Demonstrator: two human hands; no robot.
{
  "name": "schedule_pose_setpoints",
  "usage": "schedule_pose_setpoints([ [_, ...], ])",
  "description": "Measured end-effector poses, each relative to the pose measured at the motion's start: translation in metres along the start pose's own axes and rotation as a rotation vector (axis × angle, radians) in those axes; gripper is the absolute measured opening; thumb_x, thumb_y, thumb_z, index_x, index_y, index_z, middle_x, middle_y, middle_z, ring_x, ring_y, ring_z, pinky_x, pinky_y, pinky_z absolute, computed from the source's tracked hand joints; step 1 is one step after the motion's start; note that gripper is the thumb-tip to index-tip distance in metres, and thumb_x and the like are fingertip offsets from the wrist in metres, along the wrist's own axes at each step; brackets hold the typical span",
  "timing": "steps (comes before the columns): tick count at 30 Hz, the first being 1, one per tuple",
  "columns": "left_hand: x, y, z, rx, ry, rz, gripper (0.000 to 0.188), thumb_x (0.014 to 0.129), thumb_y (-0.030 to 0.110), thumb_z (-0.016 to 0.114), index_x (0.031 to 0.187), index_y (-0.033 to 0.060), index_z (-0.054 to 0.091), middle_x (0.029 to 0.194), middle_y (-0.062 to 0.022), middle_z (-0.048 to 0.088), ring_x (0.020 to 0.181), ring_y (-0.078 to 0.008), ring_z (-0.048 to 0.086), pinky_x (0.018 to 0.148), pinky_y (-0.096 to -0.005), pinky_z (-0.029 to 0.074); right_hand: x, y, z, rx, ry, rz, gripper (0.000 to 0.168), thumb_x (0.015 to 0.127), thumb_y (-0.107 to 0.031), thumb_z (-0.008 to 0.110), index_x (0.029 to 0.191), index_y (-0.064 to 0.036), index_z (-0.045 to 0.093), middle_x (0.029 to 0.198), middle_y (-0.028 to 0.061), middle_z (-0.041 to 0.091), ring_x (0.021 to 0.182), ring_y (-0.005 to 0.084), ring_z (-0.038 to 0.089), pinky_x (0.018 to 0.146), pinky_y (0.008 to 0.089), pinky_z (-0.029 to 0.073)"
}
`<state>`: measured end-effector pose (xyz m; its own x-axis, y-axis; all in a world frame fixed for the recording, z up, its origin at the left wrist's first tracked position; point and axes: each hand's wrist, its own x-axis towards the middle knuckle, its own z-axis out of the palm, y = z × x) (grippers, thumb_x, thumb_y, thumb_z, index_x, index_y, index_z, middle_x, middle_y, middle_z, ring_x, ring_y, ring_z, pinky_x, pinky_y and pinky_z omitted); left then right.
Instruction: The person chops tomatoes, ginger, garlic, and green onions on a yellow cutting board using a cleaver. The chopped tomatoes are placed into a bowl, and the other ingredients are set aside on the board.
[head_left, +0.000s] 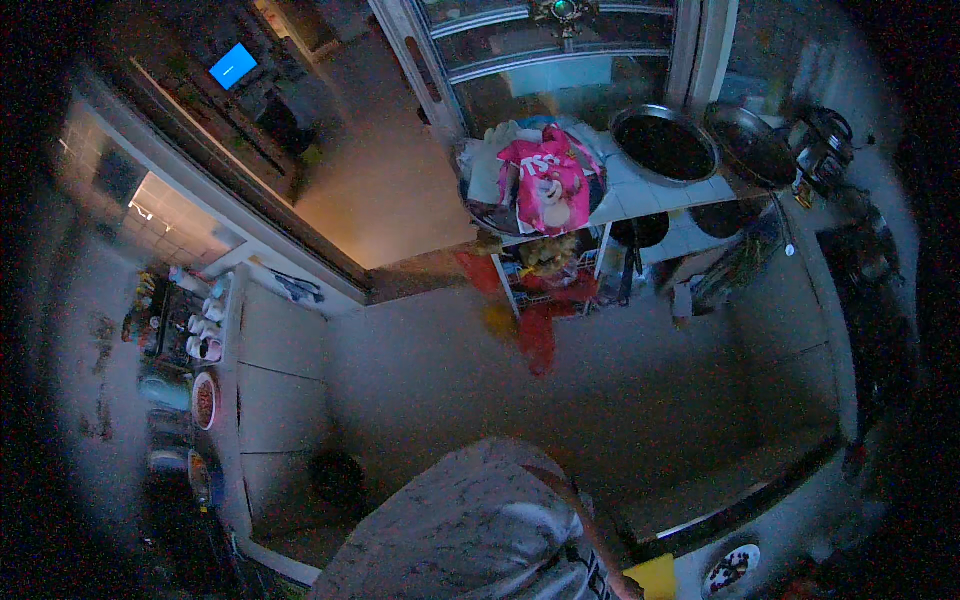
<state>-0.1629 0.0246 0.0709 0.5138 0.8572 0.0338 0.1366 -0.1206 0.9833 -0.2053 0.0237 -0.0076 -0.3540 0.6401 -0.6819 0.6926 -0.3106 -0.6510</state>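
My left hand is out of view. On the right side of my grey patterned shirt (480, 510), my bare right forearm reaches down to the bottom edge. Only a small part of my right hand (628, 588) shows there, dark and cut off, so its fingers cannot be made out. Close beside it is a flat yellow thing (657, 577), perhaps a cloth or a board, at the counter's edge. Whether the hand touches it is unclear. Further right on that counter sits a white plate (731, 571) with dark small pieces on it.
A tiled stand holds a pink printed bag (553, 184), a large metal basin (664, 145) and a frying pan (750, 146). Red bags (538, 341) hang below. The left counter carries cups (202, 339) and a bowl (205, 401). An open doorway (375, 202) leads out.
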Motion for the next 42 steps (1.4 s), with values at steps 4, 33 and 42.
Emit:
schedule_pose_setpoints([
  [4, 0.004, 0.001, -0.004, -0.006, -0.014, 0.008, 0.014, 0.065, 0.022, 0.058, 0.068, 0.0086, 0.053, 0.066, -0.0106, 0.053, 0.063, -0.0269, 0.050, 0.058, -0.0377, 0.041, 0.004, 0.003, -0.008, 0.000, 0.018, 0.020, 0.012, 0.074, -0.007, 0.064, 0.080, 0.002, 0.059, 0.073, 0.0059, 0.059, 0.066, 0.0147, 0.055, 0.061, 0.0283, 0.046],
  [33, 0.014, 0.007, -0.008, -0.042, -0.068, -0.011, 0.013, 0.067, 0.016, 0.055, 0.070, 0.0069, 0.047, 0.064, -0.0106, 0.047, 0.061, -0.0256, 0.045, 0.060, -0.0362, 0.038, 0.013, 0.030, -0.037, 0.018, 0.081, 0.077, 0.013, 0.073, -0.008, 0.065, 0.079, 0.002, 0.061, 0.070, 0.0056, 0.060, 0.063, 0.0141, 0.056, 0.057, 0.0274, 0.045],
  [42, 0.016, 0.014, -0.002, -0.054, -0.161, 0.010, 0.013, 0.067, 0.015, 0.054, 0.071, 0.0063, 0.046, 0.064, -0.0105, 0.045, 0.060, -0.0252, 0.043, 0.061, -0.0357, 0.037, 0.008, 0.046, -0.049, 0.073, 0.175, 0.111, 0.013, 0.072, -0.009, 0.065, 0.078, 0.002, 0.061, 0.069, 0.0055, 0.060, 0.063, 0.0139, 0.056, 0.055, 0.0272, 0.045],
])
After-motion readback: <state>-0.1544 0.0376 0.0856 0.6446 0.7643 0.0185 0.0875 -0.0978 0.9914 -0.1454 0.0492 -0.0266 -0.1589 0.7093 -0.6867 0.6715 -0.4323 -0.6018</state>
